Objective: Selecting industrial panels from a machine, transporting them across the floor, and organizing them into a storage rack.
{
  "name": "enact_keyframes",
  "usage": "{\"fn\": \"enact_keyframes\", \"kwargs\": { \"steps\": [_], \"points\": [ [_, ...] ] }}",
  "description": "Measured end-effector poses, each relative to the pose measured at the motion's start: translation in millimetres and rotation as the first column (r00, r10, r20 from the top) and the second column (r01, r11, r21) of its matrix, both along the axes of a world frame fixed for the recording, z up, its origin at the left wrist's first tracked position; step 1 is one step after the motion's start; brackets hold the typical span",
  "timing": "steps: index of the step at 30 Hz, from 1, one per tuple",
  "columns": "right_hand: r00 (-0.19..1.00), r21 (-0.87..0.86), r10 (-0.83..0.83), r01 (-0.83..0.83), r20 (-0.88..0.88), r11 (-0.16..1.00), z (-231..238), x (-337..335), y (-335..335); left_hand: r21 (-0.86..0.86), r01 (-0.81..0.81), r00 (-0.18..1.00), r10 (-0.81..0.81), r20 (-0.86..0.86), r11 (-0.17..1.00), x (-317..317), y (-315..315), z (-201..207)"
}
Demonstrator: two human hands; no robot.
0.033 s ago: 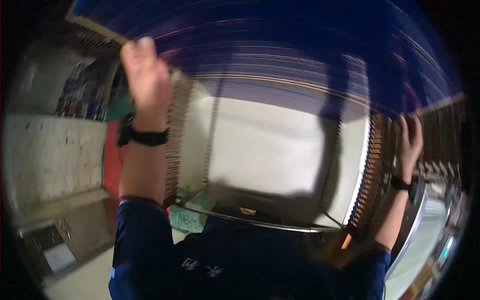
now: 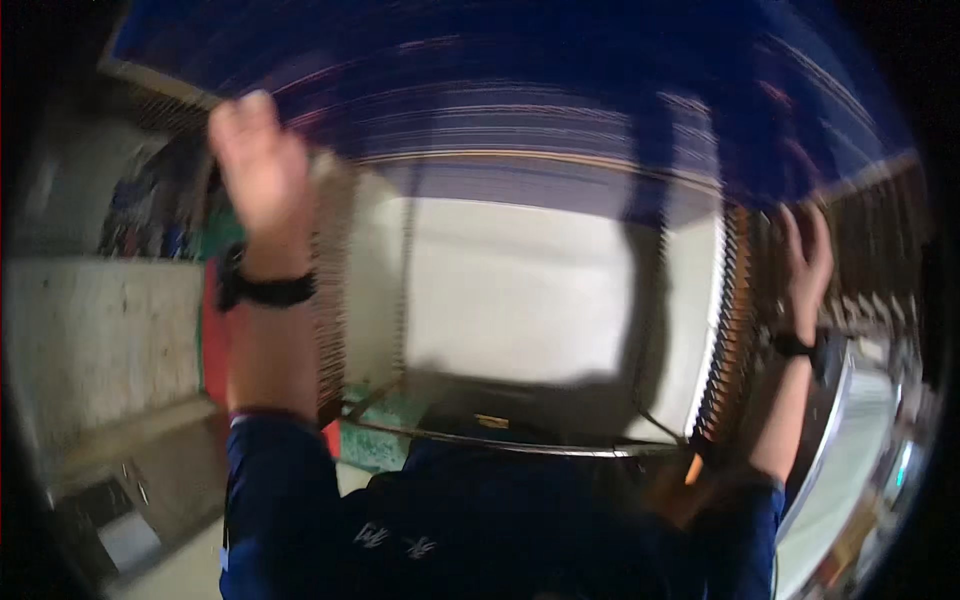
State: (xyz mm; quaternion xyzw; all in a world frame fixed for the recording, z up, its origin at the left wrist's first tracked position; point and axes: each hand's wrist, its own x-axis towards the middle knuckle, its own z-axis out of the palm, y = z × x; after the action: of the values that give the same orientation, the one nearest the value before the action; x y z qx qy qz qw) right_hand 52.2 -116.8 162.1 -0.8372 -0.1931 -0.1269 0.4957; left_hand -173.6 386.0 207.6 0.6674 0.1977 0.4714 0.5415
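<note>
Big blue sheet lies ahead of both our hands, long axis running L-R across them. Our L hand overlaps its near edge in view; our R hand has fingertips at or just short of that edge, so can't tell which is nearer. L is blurred, fingers up, grip unclear; R fingers part-spread, can't tell if they pinch anything. Sheet looks smooth, glossy w/ thin pale streaks. Btwn hands, toward us: pale boxy recess, thin metal rail, ribbed strip near R.
</note>
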Motion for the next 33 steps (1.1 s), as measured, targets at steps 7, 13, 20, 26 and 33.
{"fn": "enact_keyframes", "kwargs": {
  "steps": [7, 13, 20, 26, 33],
  "points": [
    [0.993, -0.059, 0.038, -0.045, -0.108, 0.997, -9.7, -0.4, 36.6, -0.117, 0.170, 0.970, -0.145, 0.193, 0.978, 2.9, 15.1, -13.1],
    [1.000, -0.141, -0.003, 0.007, 0.027, 0.990, -13.5, 3.3, 26.6, -0.072, 0.141, 0.980, -0.129, 0.154, 0.987, -0.4, 5.6, -16.2],
    [0.996, -0.022, 0.036, -0.038, -0.085, 0.999, 0.3, 5.2, -25.7, -0.067, 0.220, 0.946, -0.195, 0.260, 0.973, -8.3, 8.4, -12.3],
    [0.989, -0.089, 0.067, -0.079, -0.130, 0.993, -3.6, 4.3, -8.7, -0.051, 0.217, 0.932, -0.192, 0.308, 0.975, -2.7, -20.6, 1.2],
    [0.987, -0.196, 0.146, -0.156, -0.065, 0.968, 4.0, -10.4, 22.1, -0.050, 0.123, 0.987, -0.117, 0.112, 0.991, -27.9, 37.4, -35.8]
  ]
}}
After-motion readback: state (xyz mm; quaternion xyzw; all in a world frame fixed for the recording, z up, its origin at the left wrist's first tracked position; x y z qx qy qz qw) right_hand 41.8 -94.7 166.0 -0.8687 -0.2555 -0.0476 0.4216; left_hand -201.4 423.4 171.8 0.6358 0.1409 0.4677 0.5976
